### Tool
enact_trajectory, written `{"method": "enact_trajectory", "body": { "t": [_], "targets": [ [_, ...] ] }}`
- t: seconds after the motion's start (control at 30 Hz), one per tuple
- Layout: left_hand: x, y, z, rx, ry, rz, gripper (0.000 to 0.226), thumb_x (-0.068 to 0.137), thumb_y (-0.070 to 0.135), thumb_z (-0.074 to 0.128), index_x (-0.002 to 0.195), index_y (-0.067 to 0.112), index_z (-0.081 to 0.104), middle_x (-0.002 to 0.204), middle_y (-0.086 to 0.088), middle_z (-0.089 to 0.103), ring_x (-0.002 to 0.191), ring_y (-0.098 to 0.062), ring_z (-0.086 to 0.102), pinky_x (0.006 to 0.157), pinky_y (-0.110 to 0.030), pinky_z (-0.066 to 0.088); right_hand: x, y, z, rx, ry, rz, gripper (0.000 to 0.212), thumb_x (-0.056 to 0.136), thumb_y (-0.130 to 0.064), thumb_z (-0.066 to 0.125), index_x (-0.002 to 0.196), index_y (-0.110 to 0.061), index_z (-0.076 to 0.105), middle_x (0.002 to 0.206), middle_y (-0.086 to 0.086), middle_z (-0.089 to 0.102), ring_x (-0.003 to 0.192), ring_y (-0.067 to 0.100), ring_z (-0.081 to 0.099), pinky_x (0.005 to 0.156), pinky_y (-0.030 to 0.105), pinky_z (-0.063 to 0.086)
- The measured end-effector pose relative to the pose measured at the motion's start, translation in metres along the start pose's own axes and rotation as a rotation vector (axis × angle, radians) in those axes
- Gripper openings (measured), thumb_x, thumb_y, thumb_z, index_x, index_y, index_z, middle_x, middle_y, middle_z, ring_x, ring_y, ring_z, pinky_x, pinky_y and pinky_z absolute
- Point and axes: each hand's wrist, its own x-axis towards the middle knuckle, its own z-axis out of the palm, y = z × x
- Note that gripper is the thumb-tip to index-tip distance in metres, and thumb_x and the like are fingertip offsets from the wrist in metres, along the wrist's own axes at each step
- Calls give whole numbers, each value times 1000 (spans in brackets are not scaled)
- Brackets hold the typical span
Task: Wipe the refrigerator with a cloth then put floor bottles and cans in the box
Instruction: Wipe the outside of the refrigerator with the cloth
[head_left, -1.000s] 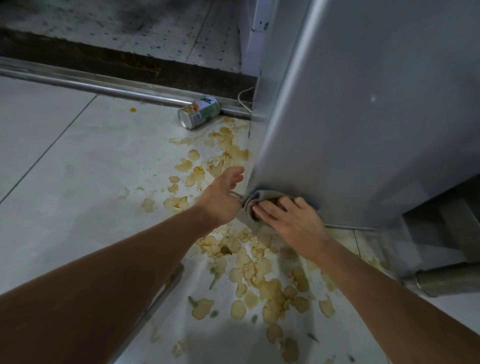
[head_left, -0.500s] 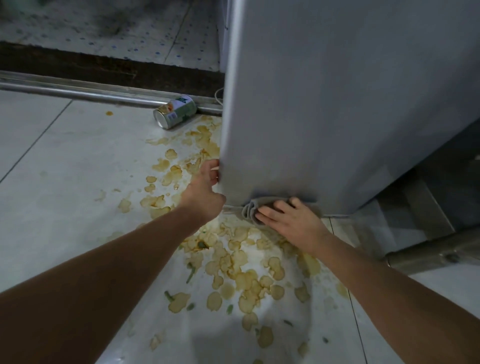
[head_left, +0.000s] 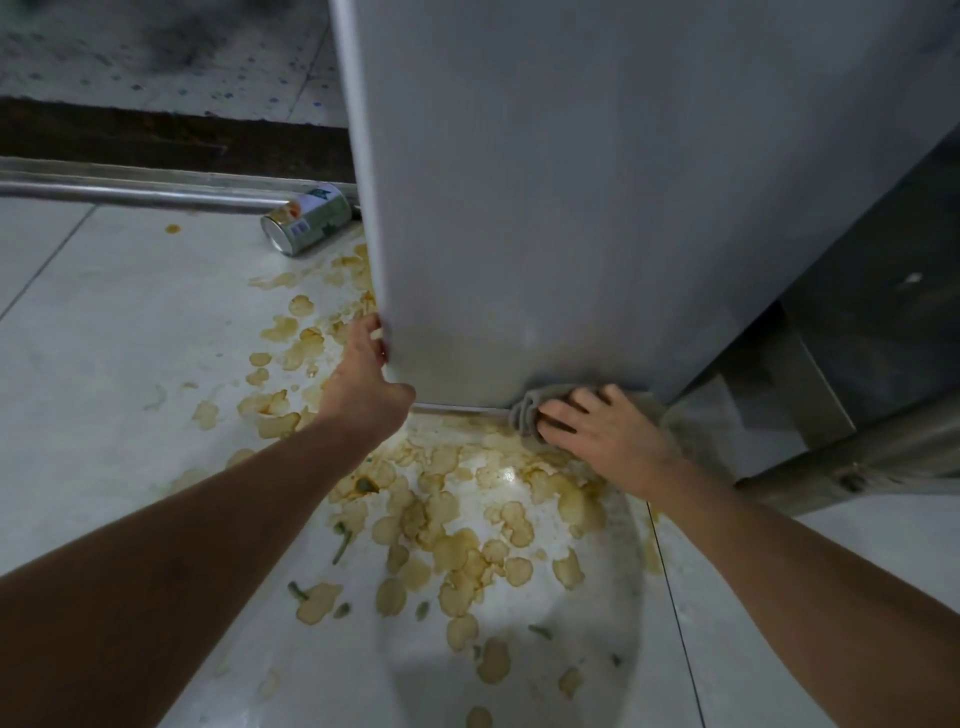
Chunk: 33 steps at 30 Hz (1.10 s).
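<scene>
Right hand (head_left: 602, 434) pressed flat on grey cloth (head_left: 527, 413), half hidden, at refrigerator (head_left: 571, 208) base. Left hand (head_left: 366, 384) gripping its corner edge, fingertips concealed. Can (head_left: 306, 219) lying beyond, partly blurred.

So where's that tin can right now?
In the head view the can lies on its side on the floor at upper left, against the metal door rail, just left of the refrigerator corner.

A home kitchen, by the look of it: a grey refrigerator (head_left: 597, 197) stands on a glossy white tiled floor (head_left: 93, 364), beside a metal sliding-door track (head_left: 130, 189). Potato chips (head_left: 452, 551) lie scattered in greasy stains across the tiles, and a drink can (head_left: 306, 219) lies on its side by the track.
</scene>
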Motion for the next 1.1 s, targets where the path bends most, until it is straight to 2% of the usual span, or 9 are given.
{"method": "enact_trajectory", "body": {
  "t": [0.07,0.23,0.3,0.47,0.57,0.67,0.8,0.93,1.1],
  "targets": [
    [1,2,0,-4,-5,-17,77,75,-7,58,136,29,27,120,5,56,94,-15,56,68,-31,51,-6,2,2,-4,-38,21,54,81,-11,62,131,-23,47,139,-1,43,109,25,47,84,39,43],
    [5,4,-1,-7,10,-40,68,76,-6,55,132,26,33,117,5,57,101,-16,55,64,-30,49,-11,21,-6,99,617,380,32,84,-12,58,114,-20,52,113,7,44,87,28,42,68,37,38],
    [5,3,1,9,20,-49,67,76,-6,55,131,27,34,115,5,58,99,-17,56,62,-29,48,-8,25,-2,104,736,461,32,84,-10,55,113,-21,50,111,9,40,87,29,39,67,37,40],
    [4,4,4,29,20,-60,70,75,-8,55,132,25,32,119,4,57,100,-19,55,62,-29,49,-20,14,32,62,448,286,49,62,-9,79,105,-26,61,111,7,40,84,28,38,67,38,42],
    [4,5,2,24,9,-57,71,75,-9,56,134,23,32,125,0,55,109,-22,54,77,-40,54,-29,13,32,113,302,236,48,59,-12,84,102,-23,66,110,5,47,83,27,43,63,37,46],
    [3,5,3,3,4,-70,75,75,-9,56,138,23,30,132,-4,51,110,-29,56,83,-46,54,-37,18,17,177,403,404,34,67,-10,78,99,-15,66,103,10,58,82,28,47,64,36,47],
    [2,3,8,-29,27,-83,77,76,-11,55,138,25,27,137,-2,49,106,-24,59,66,-33,51,-44,33,-5,258,641,752,23,78,-8,58,101,-10,57,111,13,42,94,31,42,66,32,45],
    [3,2,10,-37,33,-97,80,77,-12,56,139,28,25,140,0,46,106,-19,55,52,-22,46,-46,19,8,363,432,827,27,74,-3,68,99,-8,59,115,17,42,94,40,50,69,41,51],
    [1,4,4,-16,-5,-104,84,77,-11,58,142,27,22,143,-1,43,108,-23,56,60,-27,47,-56,11,32,488,272,858,32,77,-4,70,102,-14,53,113,11,36,95,36,51,67,38,50]
  ]
}}
